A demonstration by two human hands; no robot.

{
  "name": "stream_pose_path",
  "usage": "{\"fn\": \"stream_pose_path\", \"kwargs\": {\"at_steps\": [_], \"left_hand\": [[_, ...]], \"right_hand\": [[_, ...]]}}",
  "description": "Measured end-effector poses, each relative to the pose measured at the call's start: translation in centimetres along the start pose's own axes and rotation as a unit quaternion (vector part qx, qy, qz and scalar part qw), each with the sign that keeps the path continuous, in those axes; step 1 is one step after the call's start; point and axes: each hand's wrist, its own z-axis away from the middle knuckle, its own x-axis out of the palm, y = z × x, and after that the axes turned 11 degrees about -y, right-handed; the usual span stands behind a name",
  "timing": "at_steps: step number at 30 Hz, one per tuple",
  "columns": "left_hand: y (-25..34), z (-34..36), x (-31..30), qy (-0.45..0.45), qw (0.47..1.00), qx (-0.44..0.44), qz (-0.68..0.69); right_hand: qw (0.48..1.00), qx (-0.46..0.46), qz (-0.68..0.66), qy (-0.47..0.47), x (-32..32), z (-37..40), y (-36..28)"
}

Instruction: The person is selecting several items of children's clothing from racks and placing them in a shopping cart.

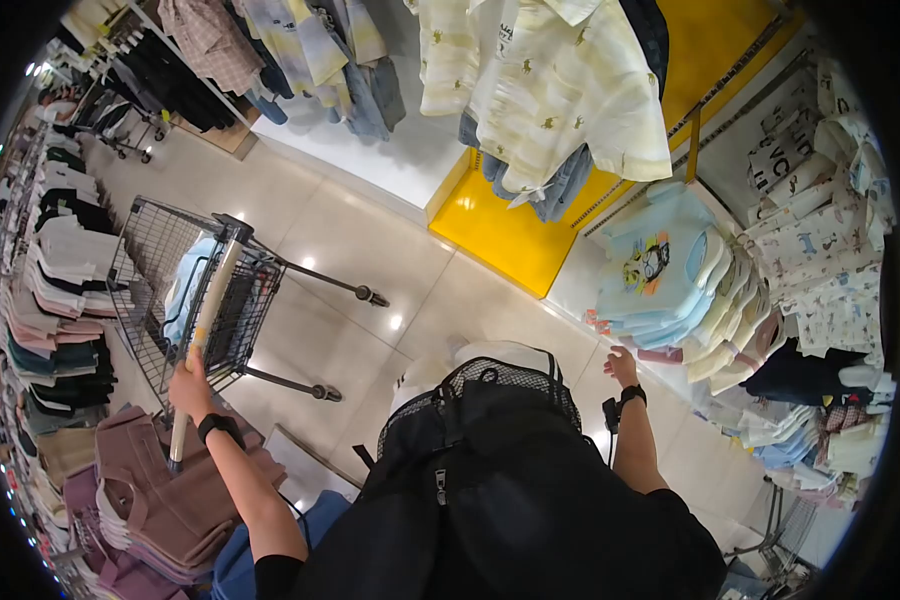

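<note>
My left hand (pixel 189 383) is wrapped round the pale handle (pixel 214 290) of a shopping cart (pixel 155 240). Inside the cart's wire basket lies a light blue item in what looks like clear wrapping (pixel 183 290). On the other side, my right hand (pixel 620 366) hangs in the air with its fingers loosely curled and apart, holding nothing that I can see. Closest to it is a rack of children's T-shirts, a light blue printed one (pixel 660 262) at the front. Whether the hand touches the lowest hems is hard to tell; it appears just short of them.
Pale shirts (pixel 550 90) hang above a yellow platform (pixel 505 225) ahead. Mauve garments (pixel 160 480) hang at the lower left, close to the cart. Racks of folded and hanging clothes (pixel 65 260) line the far left. Glossy tiled floor (pixel 340 240) runs between the displays. A black bag (pixel 470 450) covers my front.
</note>
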Motion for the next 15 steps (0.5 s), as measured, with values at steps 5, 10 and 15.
{"fn": "stream_pose_path", "kwargs": {"at_steps": [5,10,15], "left_hand": [[-0.1,-3.6,0.8,-0.015,1.000,0.009,0.014],[0.5,-7.1,1.8,-0.018,1.000,0.005,0.010],[1.9,-8.3,0.9,-0.029,0.999,0.016,0.020]], "right_hand": [[0.999,-0.021,-0.015,0.021,3.1,4.7,2.3],[0.996,0.080,-0.048,-0.008,7.8,10.9,8.0],[0.984,0.154,-0.088,-0.013,12.3,18.1,14.6]]}}
